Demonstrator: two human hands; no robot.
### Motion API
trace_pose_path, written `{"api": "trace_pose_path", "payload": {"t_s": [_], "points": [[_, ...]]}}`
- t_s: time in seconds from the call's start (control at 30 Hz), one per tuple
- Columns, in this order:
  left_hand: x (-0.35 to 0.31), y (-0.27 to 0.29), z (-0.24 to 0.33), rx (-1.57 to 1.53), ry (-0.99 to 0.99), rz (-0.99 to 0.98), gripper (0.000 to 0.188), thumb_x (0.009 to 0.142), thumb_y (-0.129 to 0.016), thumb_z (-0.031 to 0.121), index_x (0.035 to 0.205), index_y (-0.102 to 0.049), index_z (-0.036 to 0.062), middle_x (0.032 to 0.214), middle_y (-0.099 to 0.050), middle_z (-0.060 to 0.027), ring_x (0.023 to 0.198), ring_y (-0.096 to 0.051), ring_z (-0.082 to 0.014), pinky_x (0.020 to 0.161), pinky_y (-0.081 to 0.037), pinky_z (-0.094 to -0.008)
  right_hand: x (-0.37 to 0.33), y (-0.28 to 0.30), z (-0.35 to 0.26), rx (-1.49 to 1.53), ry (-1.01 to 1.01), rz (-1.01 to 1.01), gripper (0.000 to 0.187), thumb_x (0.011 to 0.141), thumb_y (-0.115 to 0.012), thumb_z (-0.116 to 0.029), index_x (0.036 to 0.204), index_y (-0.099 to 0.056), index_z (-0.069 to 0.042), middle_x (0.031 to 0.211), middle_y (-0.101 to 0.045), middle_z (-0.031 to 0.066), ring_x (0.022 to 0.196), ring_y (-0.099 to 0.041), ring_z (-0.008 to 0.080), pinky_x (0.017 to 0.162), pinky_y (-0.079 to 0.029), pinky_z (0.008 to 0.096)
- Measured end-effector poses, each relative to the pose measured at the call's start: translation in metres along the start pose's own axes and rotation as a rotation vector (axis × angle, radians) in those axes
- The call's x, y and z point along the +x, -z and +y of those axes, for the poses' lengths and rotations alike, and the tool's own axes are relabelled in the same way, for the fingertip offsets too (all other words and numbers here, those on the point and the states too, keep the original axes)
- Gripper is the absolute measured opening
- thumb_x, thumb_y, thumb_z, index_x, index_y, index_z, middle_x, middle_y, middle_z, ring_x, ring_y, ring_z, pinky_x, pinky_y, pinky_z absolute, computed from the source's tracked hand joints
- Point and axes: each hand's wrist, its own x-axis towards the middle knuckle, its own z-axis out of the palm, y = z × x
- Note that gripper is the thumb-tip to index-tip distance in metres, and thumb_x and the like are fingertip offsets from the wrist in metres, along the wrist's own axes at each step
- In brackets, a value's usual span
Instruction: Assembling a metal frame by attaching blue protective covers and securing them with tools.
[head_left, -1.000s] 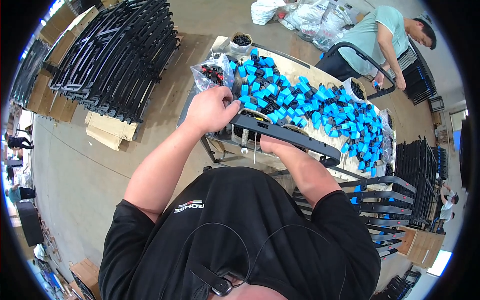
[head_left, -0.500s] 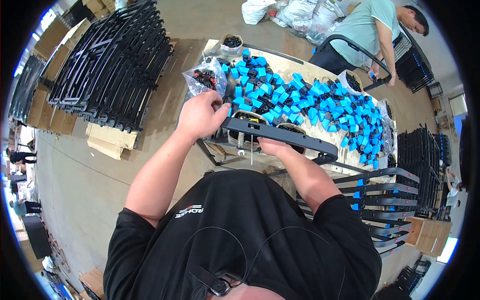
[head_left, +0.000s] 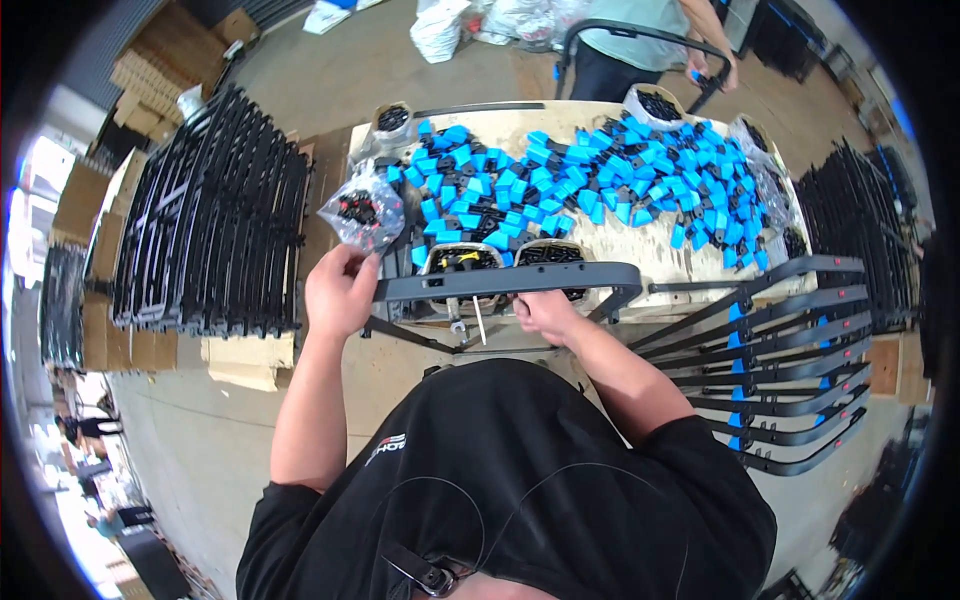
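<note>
My left hand (head_left: 342, 292) is closed around the left end of a long grey-black curved bar (head_left: 505, 282), which lies across the near edge of the table (head_left: 640, 245). My right hand (head_left: 545, 315) grips the bar's underside near its middle, fingers curled; a thin pale rod (head_left: 479, 322) hangs just beside it. Behind the bar sit two open bins of small parts (head_left: 505, 258). A clear bag of dark pieces (head_left: 362, 210) lies near my left hand. Blue and black clips (head_left: 600, 185) cover the tabletop. Finished bars (head_left: 790, 370) are stacked at my right, black frames (head_left: 215, 220) at my left.
</note>
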Motion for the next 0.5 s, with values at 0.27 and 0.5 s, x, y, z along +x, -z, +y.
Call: {"api": "trace_pose_path", "payload": {"t_s": [0.27, 0.5], "points": [[0.003, -0.006, 0.002, 0.022, 0.007, -0.024, 0.019, 0.09, -0.07, 0.018, 0.09, -0.068, -0.0009, 0.073, -0.067, -0.0067, 0.065, -0.061, -0.0128, 0.064, -0.05, -0.0295, -0.113, 0.044, -0.011, 1.065, -0.241, -0.091, 0.014, 0.102, -0.046, -0.019, 0.104, -0.055, -0.008, 0.069, -0.044, 0.0006, 0.054, -0.036, 0.0106, 0.049, -0.029, 0.0261], [0.015, -0.005, 0.003, 0.021, 0.111, -0.261, 0.021, 0.091, -0.07, 0.02, 0.093, -0.068, -0.0009, 0.077, -0.067, -0.0062, 0.07, -0.061, -0.0125, 0.068, -0.05, -0.029, -0.131, 0.07, -0.011, 1.19, -0.114, -0.192, 0.016, 0.103, -0.046, -0.022, 0.1, -0.053, -0.008, 0.069, -0.044, 0.0012, 0.053, -0.038, 0.0114, 0.047, -0.029, 0.0258]]}}
